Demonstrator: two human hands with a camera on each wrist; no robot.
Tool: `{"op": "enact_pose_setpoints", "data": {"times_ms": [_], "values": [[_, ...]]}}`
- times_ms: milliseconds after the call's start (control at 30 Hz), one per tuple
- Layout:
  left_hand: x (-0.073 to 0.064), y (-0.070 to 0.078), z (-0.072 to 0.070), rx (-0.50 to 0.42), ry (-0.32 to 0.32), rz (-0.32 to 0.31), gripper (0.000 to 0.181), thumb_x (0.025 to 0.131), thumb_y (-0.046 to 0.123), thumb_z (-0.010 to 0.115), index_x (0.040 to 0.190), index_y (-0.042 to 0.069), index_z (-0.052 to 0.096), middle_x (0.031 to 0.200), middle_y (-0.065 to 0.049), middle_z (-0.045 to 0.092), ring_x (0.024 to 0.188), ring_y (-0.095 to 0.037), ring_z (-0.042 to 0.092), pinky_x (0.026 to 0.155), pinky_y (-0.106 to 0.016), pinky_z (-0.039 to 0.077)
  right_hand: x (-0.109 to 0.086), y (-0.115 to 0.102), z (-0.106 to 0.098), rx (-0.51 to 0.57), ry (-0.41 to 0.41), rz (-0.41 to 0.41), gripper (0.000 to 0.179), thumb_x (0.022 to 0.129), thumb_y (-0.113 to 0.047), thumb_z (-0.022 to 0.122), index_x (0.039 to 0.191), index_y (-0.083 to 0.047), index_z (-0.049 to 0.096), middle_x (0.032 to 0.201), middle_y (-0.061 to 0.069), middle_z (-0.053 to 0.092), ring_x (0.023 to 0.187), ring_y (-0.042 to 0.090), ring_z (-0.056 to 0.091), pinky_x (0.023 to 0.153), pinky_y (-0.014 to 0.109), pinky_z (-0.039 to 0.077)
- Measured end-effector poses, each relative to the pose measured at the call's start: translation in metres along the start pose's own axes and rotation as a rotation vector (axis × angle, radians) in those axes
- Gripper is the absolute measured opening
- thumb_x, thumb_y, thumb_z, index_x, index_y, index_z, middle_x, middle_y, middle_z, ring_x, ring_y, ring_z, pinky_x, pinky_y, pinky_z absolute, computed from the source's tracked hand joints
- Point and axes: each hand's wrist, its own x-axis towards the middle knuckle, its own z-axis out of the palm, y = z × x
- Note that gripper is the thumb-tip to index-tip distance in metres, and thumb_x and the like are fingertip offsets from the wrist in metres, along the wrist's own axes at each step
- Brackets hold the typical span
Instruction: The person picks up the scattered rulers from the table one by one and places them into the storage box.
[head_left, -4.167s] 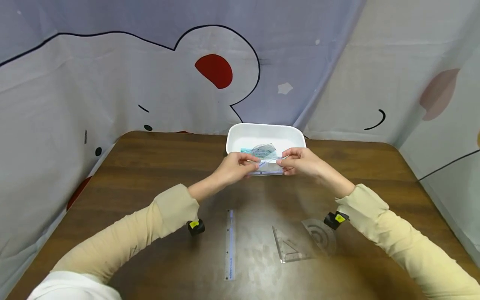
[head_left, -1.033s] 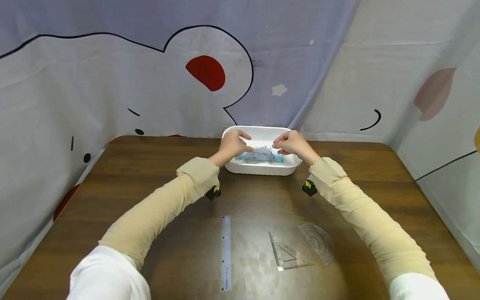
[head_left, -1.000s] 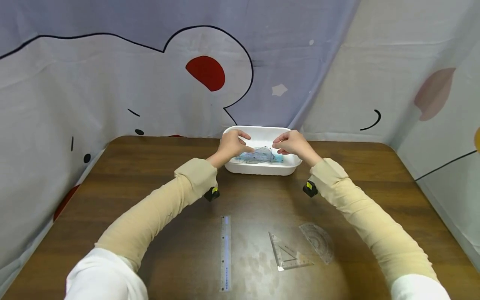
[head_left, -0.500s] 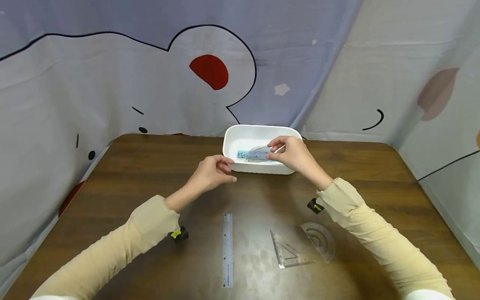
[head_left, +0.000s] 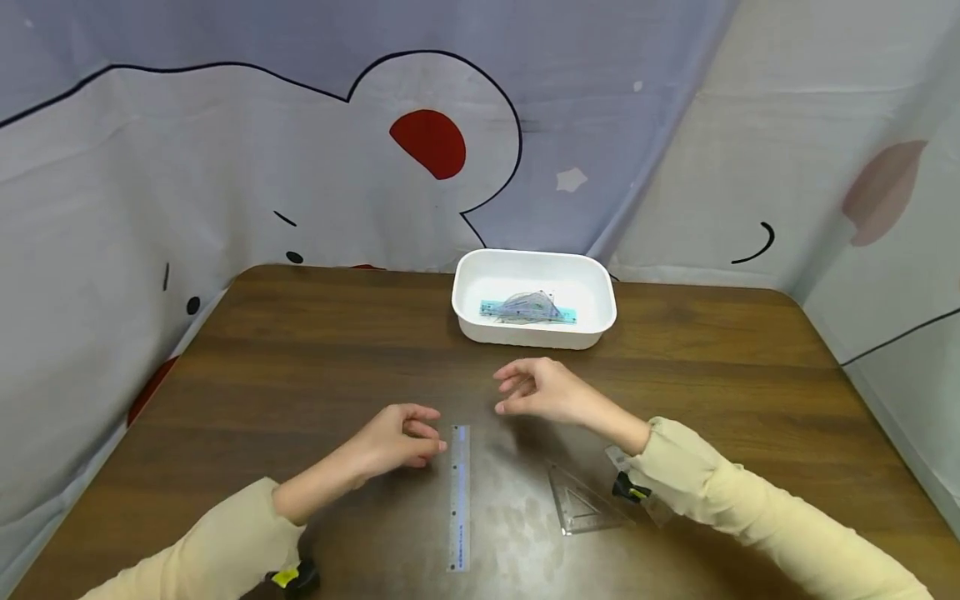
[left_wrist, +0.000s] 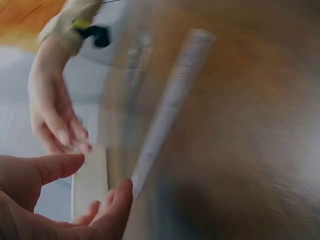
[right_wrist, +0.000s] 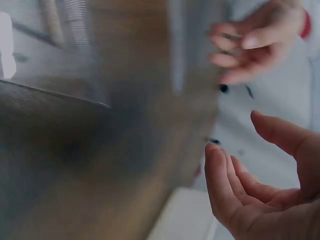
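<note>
My left hand (head_left: 397, 437) hovers just left of the far end of a clear ruler (head_left: 460, 500) with a blue strip, fingers loosely bent around nothing. Above the table, between the ruler and the white tray, my right hand (head_left: 543, 390) hangs with thumb and fingers apart and holds nothing. A clear set square (head_left: 581, 504) lies right of the ruler. Under my right wrist a clear protractor (head_left: 617, 457) is partly hidden. Inside the white tray (head_left: 532, 335) lie a teal ruler (head_left: 491, 309) and a stack of clear drawing pieces (head_left: 531, 307).
The brown wooden table (head_left: 337, 333) carries the tray near its back edge. A printed curtain (head_left: 300, 167) hangs behind and at both sides. Both wrist views are blurred.
Earlier, both hands held clear pieces at the tray; these now lie inside it. Both hands have drawn back toward me, the left beside the ruler. The pieces on the table have not moved.
</note>
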Motion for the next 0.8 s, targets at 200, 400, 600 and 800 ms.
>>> {"op": "enact_pose_setpoints", "data": {"times_ms": [200,400,600,800], "values": [[-0.026,-0.013,0.027,0.165,0.011,0.13,0.04,0.08,0.009,0.074,0.115,-0.006,0.059,0.096,-0.013,0.068,0.074,-0.015,0.065,0.061,-0.024,0.054,0.011,0.005,0.035,-0.207,-0.006,-0.024,0.049,0.072,-0.018,0.084,0.112,0.001,0.065,0.102,0.012,0.07,0.088,0.019,0.067,0.077,0.025,0.053],[-0.045,-0.022,0.042,0.059,-0.03,0.028,0.065,0.081,0.014,0.076,0.13,-0.013,0.043,0.117,-0.024,0.059,0.089,-0.022,0.065,0.072,-0.034,0.056,0.017,-0.001,0.061,-0.435,-0.036,-0.088,0.069,0.061,-0.033,0.09,0.114,-0.001,0.062,0.106,0.009,0.063,0.098,0.023,0.059,0.088,0.036,0.049],[-0.045,-0.02,0.042,-0.131,-0.053,-0.069,0.072,0.084,0.009,0.067,0.137,-0.021,0.028,0.129,-0.033,0.05,0.104,-0.03,0.06,0.085,-0.043,0.055,0.018,-0.007,0.079,-0.624,-0.082,-0.149,0.085,0.053,-0.045,0.092,0.117,0.0,0.057,0.105,0.008,0.055,0.096,0.02,0.049,0.088,0.032,0.046],[-0.039,-0.02,0.038,-0.309,-0.105,-0.135,0.07,0.087,0.004,0.06,0.138,-0.023,0.021,0.132,-0.037,0.045,0.113,-0.04,0.058,0.089,-0.042,0.054,0.022,-0.014,0.083,-0.66,-0.115,-0.106,0.079,0.052,-0.042,0.092,0.109,-0.002,0.055,0.099,0.008,0.052,0.092,0.019,0.045,0.085,0.031,0.044]]}}
